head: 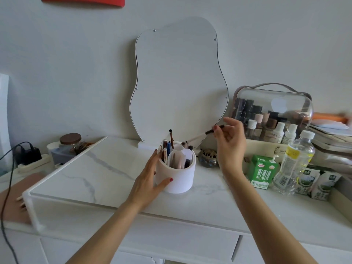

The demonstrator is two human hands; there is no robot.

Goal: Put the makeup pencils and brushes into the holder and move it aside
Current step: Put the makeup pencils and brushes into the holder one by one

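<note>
A white marble-patterned tabletop (219,202) runs along a pale wall, with a wavy-edged mirror (179,80) leaning upright at the back. Just in front of the mirror stands the white cylindrical holder (181,178), divided into compartments and already stocked with pencils and brushes (167,149) standing on end. The left hand (150,180) rests against the holder's left side, fingers nearly straight along the wall and the thumb lying across its lower front. Above and to the right of the holder, the right hand (230,141) pinches a thin makeup brush (207,132) between thumb and forefinger; the brush has a dark ferrule and a pale handle slanting down toward the holder's rim. A small brass ornament (207,158) sits just beside the holder on its right. Further right of the holder stand a green drink carton (262,172), a clear plastic bottle (295,161) and a clear-lidded cosmetics case (272,111). Left of the holder, a white raised shelf (76,178) covers the tabletop, with a brown-lidded jar (69,142) behind it.
</note>
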